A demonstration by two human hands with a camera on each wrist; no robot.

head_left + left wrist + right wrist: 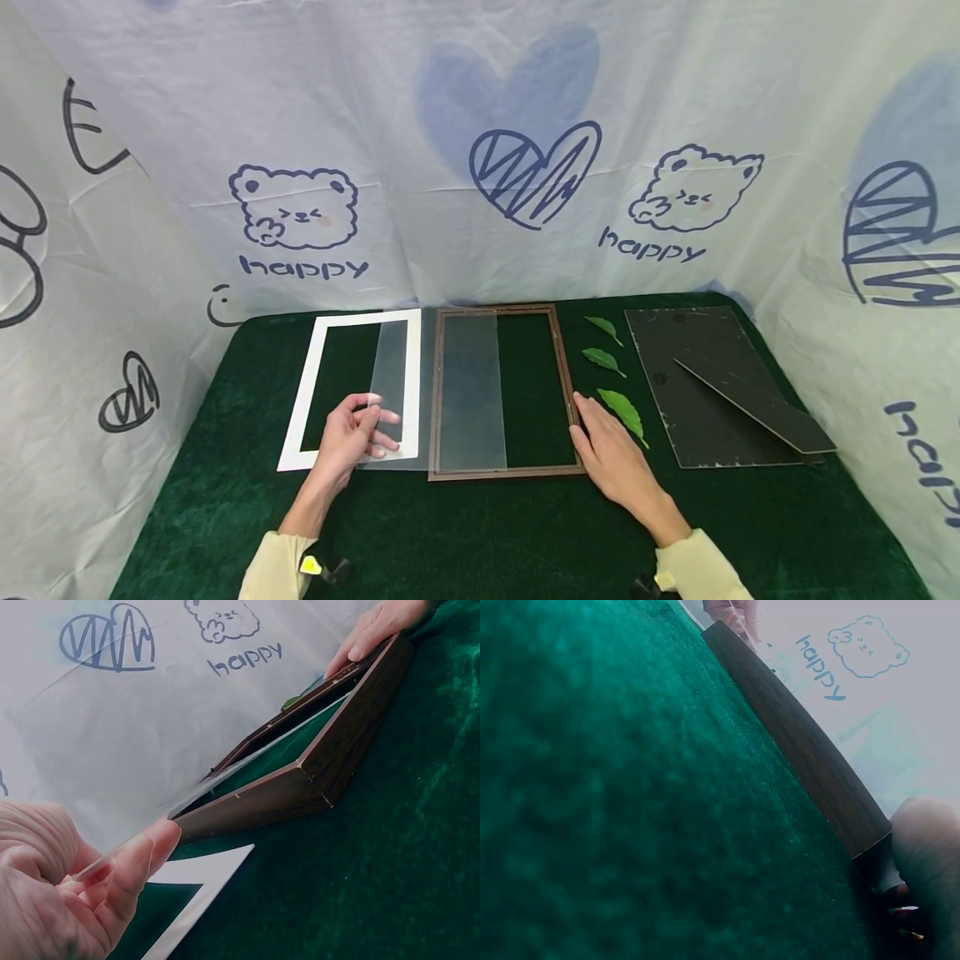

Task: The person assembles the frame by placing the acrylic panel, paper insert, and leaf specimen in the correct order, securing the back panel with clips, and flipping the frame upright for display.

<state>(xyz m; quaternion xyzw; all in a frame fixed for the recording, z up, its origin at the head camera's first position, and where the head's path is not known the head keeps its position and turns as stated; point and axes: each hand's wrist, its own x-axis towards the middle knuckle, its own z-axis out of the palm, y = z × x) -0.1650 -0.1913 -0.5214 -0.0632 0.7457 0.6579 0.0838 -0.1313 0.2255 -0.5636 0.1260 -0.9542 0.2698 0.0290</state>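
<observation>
In the head view a clear, stiff sheet [468, 392] spans from the white mat [302, 392] into the brown picture frame [510, 472]. My left hand [356, 433] pinches the sheet's left edge between thumb and fingers. The left wrist view shows the clear sheet [187, 799] slanting down, its far part inside the picture frame [247, 806] and its held edge raised. Against the frame's right rail rests my right hand [615, 454], fingers fairly straight along it. In the right wrist view that hand [930, 847] is partly dark beside the frame's corner.
Three green leaves [621, 412] lie right of the frame in a column. Beyond them is a black backing board [705, 442] with its stand flap [757, 404] tilted out. A green cloth [480, 542] covers the table, with printed white sheeting [420, 233] behind.
</observation>
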